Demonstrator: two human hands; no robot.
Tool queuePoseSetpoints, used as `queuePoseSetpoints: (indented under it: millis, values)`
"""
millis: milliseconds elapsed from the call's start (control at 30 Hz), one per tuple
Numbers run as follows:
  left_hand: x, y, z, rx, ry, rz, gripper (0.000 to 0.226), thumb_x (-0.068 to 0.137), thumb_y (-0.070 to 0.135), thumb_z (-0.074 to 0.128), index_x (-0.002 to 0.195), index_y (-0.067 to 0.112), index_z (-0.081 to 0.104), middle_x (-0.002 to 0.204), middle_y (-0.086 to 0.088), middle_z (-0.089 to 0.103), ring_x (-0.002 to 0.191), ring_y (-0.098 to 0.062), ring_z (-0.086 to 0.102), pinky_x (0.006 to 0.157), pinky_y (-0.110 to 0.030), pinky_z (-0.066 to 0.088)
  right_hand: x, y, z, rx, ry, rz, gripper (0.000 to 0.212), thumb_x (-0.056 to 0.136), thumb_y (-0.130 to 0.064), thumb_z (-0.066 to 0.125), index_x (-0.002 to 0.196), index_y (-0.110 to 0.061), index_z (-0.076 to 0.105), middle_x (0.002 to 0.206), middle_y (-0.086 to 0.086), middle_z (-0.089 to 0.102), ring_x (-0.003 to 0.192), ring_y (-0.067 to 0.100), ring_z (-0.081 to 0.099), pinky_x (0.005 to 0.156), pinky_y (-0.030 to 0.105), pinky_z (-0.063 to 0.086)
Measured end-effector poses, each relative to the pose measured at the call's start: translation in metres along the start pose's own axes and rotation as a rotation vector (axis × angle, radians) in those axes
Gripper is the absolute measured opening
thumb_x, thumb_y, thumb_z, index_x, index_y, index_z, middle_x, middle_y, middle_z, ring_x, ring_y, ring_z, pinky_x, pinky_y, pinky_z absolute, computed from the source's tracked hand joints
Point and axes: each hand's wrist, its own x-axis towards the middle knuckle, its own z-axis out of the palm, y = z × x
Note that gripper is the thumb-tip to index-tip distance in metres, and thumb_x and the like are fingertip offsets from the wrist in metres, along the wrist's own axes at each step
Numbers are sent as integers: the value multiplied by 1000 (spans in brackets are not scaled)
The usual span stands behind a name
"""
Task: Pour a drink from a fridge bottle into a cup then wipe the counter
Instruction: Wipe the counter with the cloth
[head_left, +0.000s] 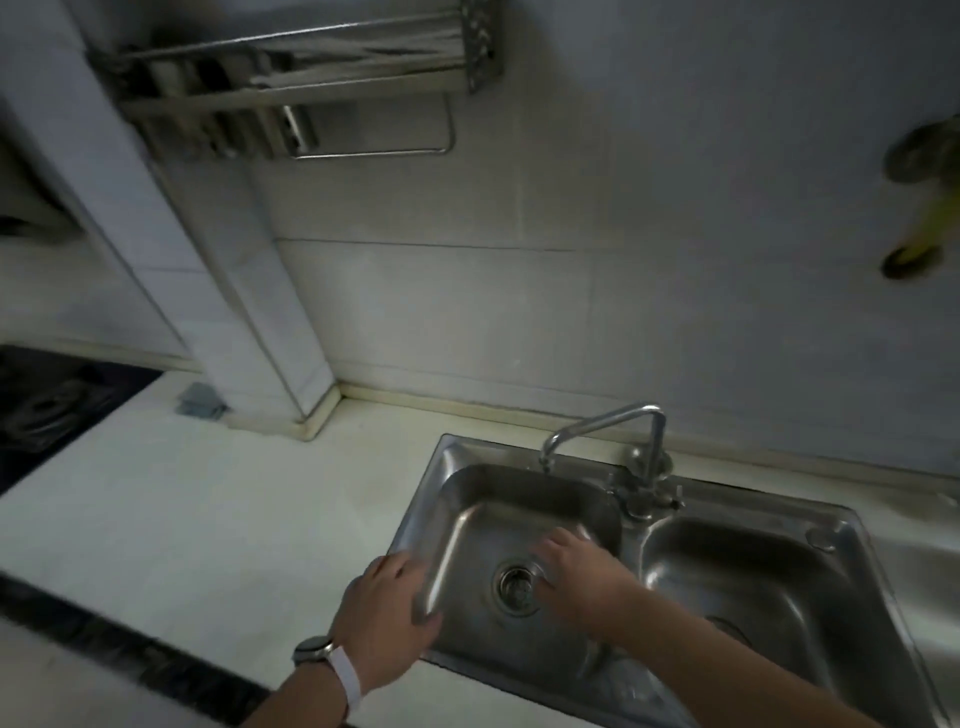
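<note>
My left hand (387, 618), with a watch on its wrist, hovers over the left rim of a steel double sink (631, 551), fingers relaxed and holding nothing. Over the left basin near the drain (514, 584) is my right hand (576, 574), fingers spread loosely and empty. The pale counter (208, 519) stretches to the left of the sink. A small grey-blue folded cloth (200, 401) lies on the counter at the foot of the tiled pillar. No bottle or cup is in view.
A steel tap (608, 431) arches over the left basin. A metal wall rack (291, 88) with a towel bar hangs above. A dark stove top (52, 405) sits at far left. Something yellow and dark (919, 228) hangs on the wall at right, blurred.
</note>
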Motion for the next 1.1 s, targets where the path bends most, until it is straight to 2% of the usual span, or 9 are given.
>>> queuePoseSetpoints:
  millis: [133,200,333,433,500,600,833,1000,1100]
  values:
    - [-40,-18,0,-42,63,-156,80,69,67,28,139,33,48,147,11,43,137,-12,36,107,-32,38,21,-32,10,59,-113,-156,48,92,-45,44,135,-26,51,141,2,47,129,25,47,107,36,38]
    - [-63,-30,-3,-32,61,-241,80,71,67,29,142,33,45,150,10,40,139,-13,33,110,-34,36,29,-55,14,64,-143,-256,46,95,-42,44,136,-23,51,143,3,46,131,24,46,110,37,36]
    - [-106,-58,-13,-7,104,-407,65,83,56,47,143,31,44,153,7,38,141,-16,31,113,-36,33,37,-107,26,126,-134,-412,29,96,-32,45,103,-12,65,110,4,62,106,19,55,94,32,42]
    - [-135,-75,-19,16,156,-503,61,86,53,52,142,28,47,151,4,42,140,-20,36,113,-37,35,52,-131,46,139,-225,-450,26,83,-43,35,74,-21,46,88,-3,53,87,16,49,87,35,45]
    - [-150,-87,-23,26,194,-543,64,83,53,50,140,26,51,149,2,46,137,-21,39,112,-38,37,57,-148,54,119,-243,-497,38,81,-50,33,96,-26,59,108,-3,56,101,17,53,95,33,43]
    - [-167,-113,-27,24,224,-584,63,85,53,52,142,27,49,149,3,45,137,-21,40,111,-36,37,60,-182,54,102,-241,-538,48,92,-46,45,134,-23,52,136,-5,49,120,16,50,103,31,40]
    - [-186,-212,-34,-36,238,-620,75,77,65,38,142,29,48,149,3,45,137,-21,40,109,-37,39,103,-274,82,31,-214,-569,46,98,-43,45,139,-23,48,141,-5,44,128,15,43,103,27,36]
    - [-205,-302,-56,-48,231,-598,64,88,57,50,146,32,41,153,7,37,140,-18,33,112,-34,33,131,-365,101,-38,-215,-581,45,98,-40,45,138,-21,48,141,-4,44,130,17,41,104,29,36]
    - [-224,-355,-72,-48,247,-606,77,78,71,34,144,33,43,152,7,39,138,-17,35,111,-33,34,144,-419,108,-60,-195,-586,45,98,-41,44,138,-21,47,141,-4,44,129,17,41,103,30,36]
